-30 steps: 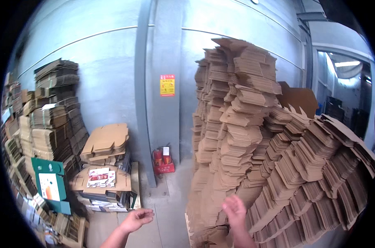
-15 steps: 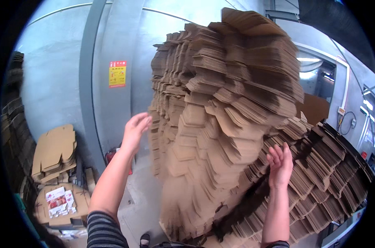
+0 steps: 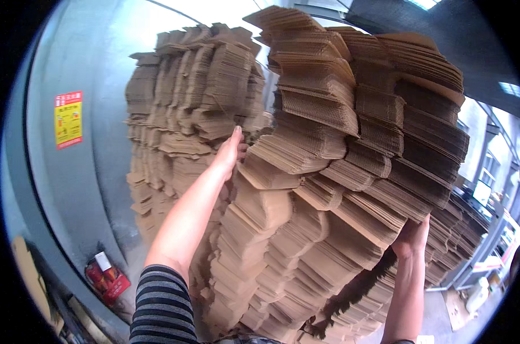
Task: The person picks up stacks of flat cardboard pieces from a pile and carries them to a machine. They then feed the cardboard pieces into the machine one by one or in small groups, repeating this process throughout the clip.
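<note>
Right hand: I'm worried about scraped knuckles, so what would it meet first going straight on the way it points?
Most likely the near stack of brown cardboard, just above the right hand in the picture; whether they already touch is hard to tell.

Through the head view, I see one tall stack of flat cardboard [image 3: 323, 157]. The left hand [image 3: 231, 153] is at its left edge, the right hand [image 3: 412, 236] at its right edge, partly hidden. A yellow poster [image 3: 69, 121] is on the wall [image 3: 73, 178].
</note>
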Action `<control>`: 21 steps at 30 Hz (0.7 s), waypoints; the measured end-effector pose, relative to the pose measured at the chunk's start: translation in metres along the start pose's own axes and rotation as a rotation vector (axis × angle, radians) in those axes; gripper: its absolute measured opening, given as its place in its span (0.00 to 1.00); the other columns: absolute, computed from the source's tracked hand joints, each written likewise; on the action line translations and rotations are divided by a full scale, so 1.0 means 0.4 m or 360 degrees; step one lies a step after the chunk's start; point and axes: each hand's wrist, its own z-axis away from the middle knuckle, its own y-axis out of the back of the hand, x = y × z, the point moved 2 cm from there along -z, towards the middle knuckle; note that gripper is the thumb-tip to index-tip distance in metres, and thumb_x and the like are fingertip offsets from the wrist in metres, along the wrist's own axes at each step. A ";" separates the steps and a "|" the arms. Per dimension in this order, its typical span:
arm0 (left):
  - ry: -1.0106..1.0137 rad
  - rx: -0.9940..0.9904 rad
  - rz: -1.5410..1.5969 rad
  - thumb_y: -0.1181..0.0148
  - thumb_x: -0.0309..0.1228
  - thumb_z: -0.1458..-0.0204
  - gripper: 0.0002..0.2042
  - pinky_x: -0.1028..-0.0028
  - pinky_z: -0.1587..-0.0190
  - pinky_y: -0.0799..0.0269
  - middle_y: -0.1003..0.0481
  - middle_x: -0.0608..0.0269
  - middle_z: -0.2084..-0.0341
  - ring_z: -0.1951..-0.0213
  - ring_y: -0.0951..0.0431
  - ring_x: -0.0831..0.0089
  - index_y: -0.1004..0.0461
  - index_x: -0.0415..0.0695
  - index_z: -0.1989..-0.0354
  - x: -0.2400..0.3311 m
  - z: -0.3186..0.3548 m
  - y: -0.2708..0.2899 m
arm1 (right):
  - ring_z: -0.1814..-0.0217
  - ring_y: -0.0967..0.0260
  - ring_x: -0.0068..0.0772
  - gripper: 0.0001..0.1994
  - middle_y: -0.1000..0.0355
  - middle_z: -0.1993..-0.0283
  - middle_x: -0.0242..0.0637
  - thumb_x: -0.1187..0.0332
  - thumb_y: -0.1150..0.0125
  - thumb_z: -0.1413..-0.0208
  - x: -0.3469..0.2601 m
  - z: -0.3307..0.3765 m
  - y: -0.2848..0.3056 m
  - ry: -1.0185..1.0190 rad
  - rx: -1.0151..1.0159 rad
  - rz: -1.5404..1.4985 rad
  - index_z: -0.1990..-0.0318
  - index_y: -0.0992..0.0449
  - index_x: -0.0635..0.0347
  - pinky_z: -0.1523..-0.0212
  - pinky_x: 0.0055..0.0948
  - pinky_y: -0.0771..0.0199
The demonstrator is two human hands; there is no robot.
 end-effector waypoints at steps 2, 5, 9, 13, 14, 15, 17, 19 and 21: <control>0.0061 -0.0150 0.0025 0.65 0.57 0.54 0.35 0.67 0.49 0.53 0.46 0.49 0.50 0.48 0.48 0.62 0.48 0.36 0.48 0.007 -0.019 -0.019 | 0.50 0.46 0.41 0.29 0.43 0.50 0.42 0.45 0.62 0.52 -0.008 0.009 -0.014 0.0132 0.0050 -0.0021 0.51 0.42 0.59 0.49 0.38 0.47; 0.0048 -0.0389 0.0225 0.66 0.56 0.54 0.35 0.67 0.45 0.59 0.50 0.50 0.47 0.44 0.52 0.63 0.50 0.35 0.47 0.002 -0.040 -0.039 | 0.49 0.47 0.41 0.29 0.43 0.50 0.42 0.45 0.63 0.52 -0.014 0.018 -0.033 0.0249 0.0078 0.0051 0.51 0.42 0.59 0.49 0.38 0.47; 0.0089 -0.0499 0.0390 0.62 0.56 0.55 0.35 0.67 0.45 0.58 0.47 0.49 0.48 0.46 0.50 0.63 0.50 0.39 0.46 0.011 -0.026 -0.051 | 0.50 0.46 0.41 0.27 0.42 0.51 0.41 0.47 0.63 0.52 -0.019 0.032 -0.050 0.0311 0.0163 0.0123 0.52 0.41 0.58 0.49 0.36 0.46; 0.0021 -0.0591 0.0335 0.56 0.56 0.58 0.37 0.66 0.45 0.60 0.49 0.47 0.48 0.45 0.51 0.60 0.52 0.41 0.45 0.022 -0.048 -0.052 | 0.54 0.42 0.39 0.23 0.38 0.55 0.40 0.50 0.61 0.51 -0.018 0.010 -0.049 0.0403 0.0269 0.0180 0.55 0.38 0.59 0.53 0.35 0.41; -0.0001 -0.0568 0.0290 0.54 0.55 0.59 0.37 0.65 0.45 0.61 0.49 0.46 0.48 0.45 0.51 0.60 0.53 0.42 0.45 0.007 -0.073 -0.042 | 0.55 0.41 0.38 0.23 0.38 0.56 0.40 0.51 0.61 0.51 -0.014 0.007 -0.048 0.0420 0.0275 0.0186 0.55 0.38 0.59 0.53 0.35 0.40; -0.0015 -0.0690 0.0338 0.53 0.54 0.59 0.37 0.65 0.44 0.63 0.51 0.46 0.47 0.45 0.53 0.58 0.52 0.42 0.45 -0.013 -0.111 -0.033 | 0.56 0.41 0.38 0.22 0.37 0.57 0.39 0.51 0.60 0.51 -0.011 0.002 -0.056 0.0435 0.0274 0.0192 0.56 0.38 0.59 0.54 0.34 0.39; 0.0191 -0.0777 0.0587 0.53 0.53 0.58 0.36 0.65 0.45 0.62 0.52 0.45 0.47 0.44 0.54 0.59 0.53 0.42 0.45 0.005 -0.064 -0.052 | 0.57 0.40 0.37 0.21 0.36 0.58 0.39 0.53 0.60 0.51 -0.018 -0.001 -0.055 0.0494 0.0316 0.0246 0.57 0.37 0.59 0.55 0.34 0.38; 0.0270 -0.0849 0.0675 0.54 0.53 0.57 0.35 0.64 0.45 0.61 0.53 0.45 0.47 0.44 0.54 0.59 0.53 0.42 0.45 -0.006 -0.077 -0.048 | 0.58 0.39 0.36 0.20 0.36 0.58 0.38 0.53 0.59 0.51 -0.014 0.002 -0.063 0.0489 0.0384 0.0271 0.57 0.37 0.58 0.55 0.33 0.38; 0.0266 -0.0899 0.0575 0.54 0.53 0.57 0.35 0.63 0.45 0.60 0.52 0.45 0.47 0.44 0.54 0.59 0.53 0.43 0.45 -0.033 -0.120 -0.042 | 0.58 0.39 0.36 0.20 0.36 0.58 0.38 0.53 0.58 0.51 -0.014 0.002 -0.058 0.0505 0.0406 0.0294 0.57 0.37 0.58 0.55 0.32 0.38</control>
